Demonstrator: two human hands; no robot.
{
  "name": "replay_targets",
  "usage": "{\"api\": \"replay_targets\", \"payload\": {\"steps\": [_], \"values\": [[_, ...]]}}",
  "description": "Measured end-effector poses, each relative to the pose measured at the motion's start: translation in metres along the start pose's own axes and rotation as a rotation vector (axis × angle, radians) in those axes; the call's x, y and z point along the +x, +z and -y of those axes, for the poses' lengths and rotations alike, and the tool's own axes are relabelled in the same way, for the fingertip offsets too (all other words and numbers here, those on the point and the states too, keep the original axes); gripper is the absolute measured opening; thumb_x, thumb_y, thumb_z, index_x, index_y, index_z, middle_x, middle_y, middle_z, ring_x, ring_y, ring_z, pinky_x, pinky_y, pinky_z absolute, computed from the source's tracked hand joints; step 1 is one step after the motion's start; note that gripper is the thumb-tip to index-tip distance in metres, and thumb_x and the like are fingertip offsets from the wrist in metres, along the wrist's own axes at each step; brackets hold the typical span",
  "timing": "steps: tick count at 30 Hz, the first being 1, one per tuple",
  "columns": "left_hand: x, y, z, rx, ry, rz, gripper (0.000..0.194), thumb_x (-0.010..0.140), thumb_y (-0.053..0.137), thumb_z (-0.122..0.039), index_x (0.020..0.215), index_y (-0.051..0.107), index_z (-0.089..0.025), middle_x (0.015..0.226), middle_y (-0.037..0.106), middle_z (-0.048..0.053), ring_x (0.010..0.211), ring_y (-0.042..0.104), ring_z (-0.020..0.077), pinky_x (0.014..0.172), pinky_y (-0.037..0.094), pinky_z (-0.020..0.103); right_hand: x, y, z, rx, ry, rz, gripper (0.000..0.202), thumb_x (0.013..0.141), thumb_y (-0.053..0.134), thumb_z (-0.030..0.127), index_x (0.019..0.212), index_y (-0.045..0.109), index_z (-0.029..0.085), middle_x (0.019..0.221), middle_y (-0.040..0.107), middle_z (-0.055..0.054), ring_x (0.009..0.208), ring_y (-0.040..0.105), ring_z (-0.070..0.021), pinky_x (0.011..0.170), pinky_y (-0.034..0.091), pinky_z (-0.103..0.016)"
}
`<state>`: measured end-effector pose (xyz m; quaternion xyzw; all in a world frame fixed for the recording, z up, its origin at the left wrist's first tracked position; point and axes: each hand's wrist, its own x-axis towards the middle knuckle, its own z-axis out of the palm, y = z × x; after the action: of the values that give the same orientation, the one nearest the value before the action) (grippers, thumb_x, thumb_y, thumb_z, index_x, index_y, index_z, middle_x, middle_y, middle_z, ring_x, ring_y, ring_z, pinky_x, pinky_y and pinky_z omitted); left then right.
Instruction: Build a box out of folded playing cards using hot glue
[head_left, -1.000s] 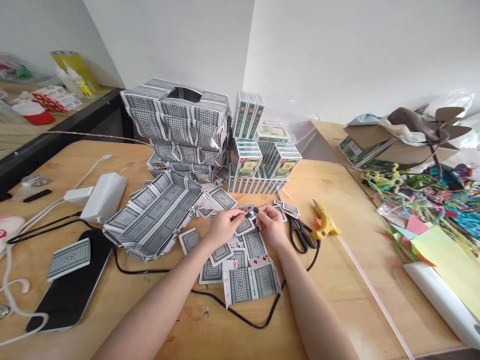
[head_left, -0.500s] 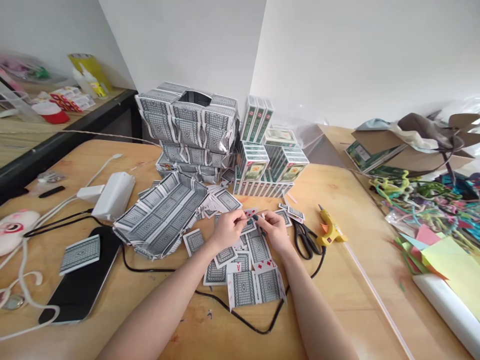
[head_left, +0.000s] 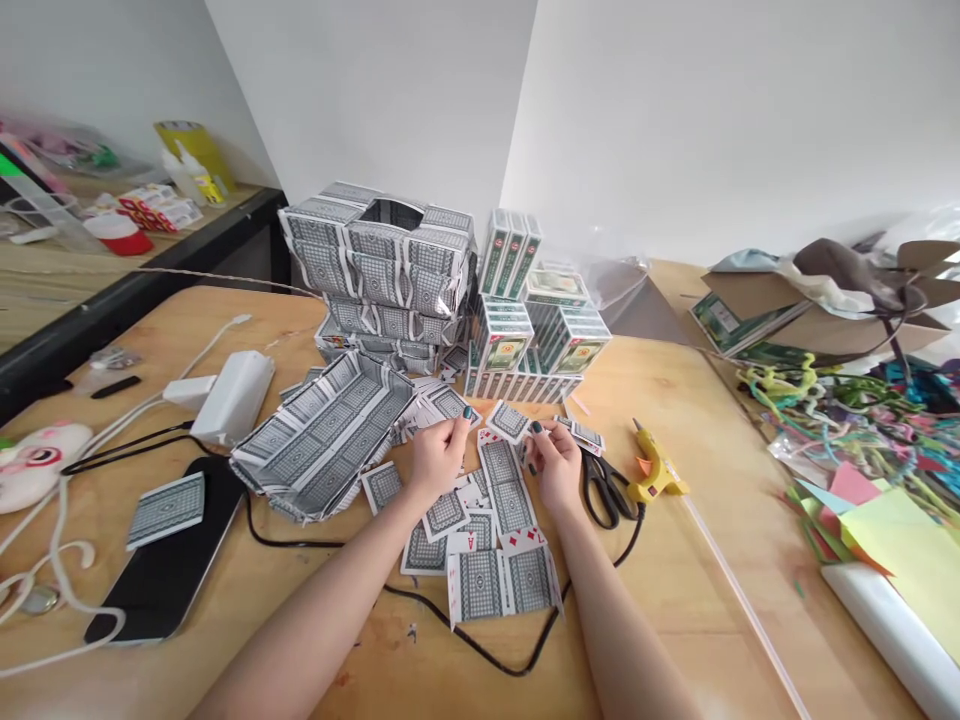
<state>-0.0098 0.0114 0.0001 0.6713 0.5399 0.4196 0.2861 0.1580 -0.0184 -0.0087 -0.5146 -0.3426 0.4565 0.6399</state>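
Note:
My left hand (head_left: 440, 455) is closed with its thumb raised, above the loose playing cards; anything inside its fingers is hidden. My right hand (head_left: 556, 460) has its fingertips pinched at the edge of a grey-backed playing card (head_left: 508, 422), which lies between the two hands. Beneath them spread several more cards, among them two joined end to end in a long strip (head_left: 507, 495). Nearest me is a folded piece made of cards (head_left: 480, 585) with upright side flaps. Left of my left hand sits an open tray made of cards (head_left: 322, 430).
Behind stand a large card-covered box (head_left: 375, 260) and stacked card packs (head_left: 506, 340). Black scissors (head_left: 606, 492) and a yellow glue gun (head_left: 658, 465) lie at right, its black cable (head_left: 480, 640) looping in front. A black phone (head_left: 161, 570) and white cables are left.
My hands have drawn apart from a close pinch together. The left moved slightly left with its thumb lifted; a card now shows in the gap by my right fingertips.

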Motion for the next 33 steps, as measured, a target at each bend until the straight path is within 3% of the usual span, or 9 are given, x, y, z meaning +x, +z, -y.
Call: {"api": "replay_targets", "payload": {"steps": [4, 6, 9, 12, 16, 20, 25, 33], "values": [[0.002, 0.001, 0.000, 0.073, 0.049, 0.097, 0.022, 0.079, 0.047, -0.038, 0.075, 0.056, -0.019, 0.054, 0.048, -0.003, 0.051, 0.045, 0.0105, 0.052, 0.031, 0.021, -0.001, 0.002, 0.004, -0.025, -0.055, 0.001, 0.028, 0.074, 0.056, 0.044, 0.088, 0.047, 0.021, 0.066, 0.062, 0.001, 0.036, 0.039, -0.0064, 0.035, 0.029, -0.021], [0.002, 0.002, 0.000, 0.131, 0.074, 0.172, 0.021, 0.077, 0.051, -0.037, 0.086, 0.058, -0.020, 0.056, 0.050, -0.004, 0.053, 0.046, 0.0109, 0.051, 0.030, 0.021, -0.002, 0.003, 0.004, -0.067, -0.071, -0.050, 0.031, 0.074, 0.056, 0.045, 0.093, 0.048, 0.022, 0.063, 0.063, 0.001, 0.033, 0.038, -0.0064, 0.034, 0.029, -0.021], [0.002, 0.003, 0.000, 0.158, 0.115, 0.198, 0.020, 0.079, 0.048, -0.035, 0.075, 0.058, -0.019, 0.056, 0.051, -0.002, 0.052, 0.045, 0.0107, 0.052, 0.030, 0.022, -0.004, 0.003, 0.003, -0.173, -0.103, -0.153, 0.039, 0.076, 0.055, 0.045, 0.106, 0.049, 0.021, 0.046, 0.053, 0.007, 0.032, 0.036, -0.0079, 0.034, 0.028, -0.021], [0.003, 0.001, -0.001, 0.086, 0.105, 0.108, 0.023, 0.082, 0.044, -0.035, 0.072, 0.055, -0.018, 0.057, 0.051, -0.001, 0.053, 0.045, 0.0110, 0.053, 0.031, 0.022, -0.005, 0.003, 0.003, -0.262, -0.112, -0.181, 0.040, 0.076, 0.055, 0.046, 0.107, 0.055, 0.020, 0.037, 0.041, 0.009, 0.031, 0.034, -0.0092, 0.034, 0.028, -0.021], [0.003, -0.003, -0.002, 0.014, 0.061, -0.007, 0.018, 0.083, 0.043, -0.034, 0.079, 0.052, -0.019, 0.065, 0.055, 0.000, 0.060, 0.050, 0.0122, 0.057, 0.036, 0.022, -0.005, 0.003, 0.005, -0.415, -0.167, -0.002, 0.028, 0.076, 0.055, 0.045, 0.079, 0.065, 0.019, 0.050, 0.049, 0.002, 0.047, 0.042, -0.0115, 0.046, 0.036, -0.024], [0.003, -0.002, 0.000, -0.029, 0.037, -0.017, 0.018, 0.085, 0.038, -0.034, 0.077, 0.047, -0.019, 0.065, 0.054, -0.001, 0.060, 0.052, 0.0130, 0.058, 0.038, 0.023, -0.002, 0.001, 0.005, -0.500, -0.249, 0.191, 0.021, 0.068, 0.065, 0.041, 0.066, 0.064, 0.020, 0.066, 0.054, -0.001, 0.058, 0.045, -0.0132, 0.053, 0.036, -0.025], [0.004, 0.001, 0.002, -0.067, 0.031, -0.020, 0.016, 0.086, 0.036, -0.031, 0.077, 0.043, -0.020, 0.062, 0.052, -0.002, 0.059, 0.052, 0.0128, 0.059, 0.039, 0.023, 0.002, -0.006, 0.003, -0.376, -0.037, 0.308, 0.024, 0.068, 0.065, 0.042, 0.065, 0.060, 0.019, 0.053, 0.047, 0.003, 0.047, 0.038, -0.0101, 0.045, 0.028, -0.022], [0.002, 0.000, 0.000, -0.042, 0.042, 0.060, 0.014, 0.085, 0.039, -0.027, 0.077, 0.047, -0.019, 0.069, 0.060, 0.001, 0.063, 0.056, 0.0134, 0.063, 0.042, 0.025, -0.009, 0.001, 0.016, 0.058, 0.321, 0.414, 0.027, 0.067, 0.064, 0.041, 0.086, 0.056, 0.024, 0.066, 0.061, 0.001, 0.057, 0.058, -0.0170, 0.050, 0.043, -0.026]]}}
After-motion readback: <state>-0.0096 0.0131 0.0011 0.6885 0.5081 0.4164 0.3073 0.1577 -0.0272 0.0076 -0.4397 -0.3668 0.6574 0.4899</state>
